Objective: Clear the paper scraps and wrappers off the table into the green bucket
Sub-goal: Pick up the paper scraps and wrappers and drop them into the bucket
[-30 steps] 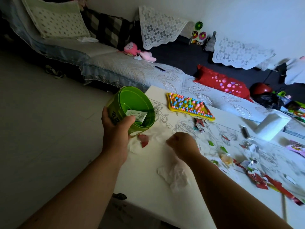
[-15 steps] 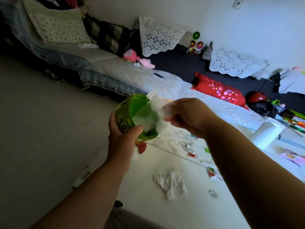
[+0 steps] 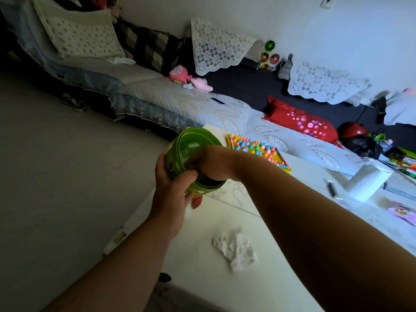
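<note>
I see the left hand [image 3: 172,194] gripping the green bucket [image 3: 193,161], tilted above the table [image 3: 202,278] edge. Right hand [image 3: 211,164] reaches into the bucket; I cannot tell its grip. A crumpled tissue [image 3: 236,248] lies on the table below the bucket, well apart.

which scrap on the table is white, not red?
The crumpled white tissue, lying alone in the open near the table's front; the small red scrap sits just below the green bucket.
</note>
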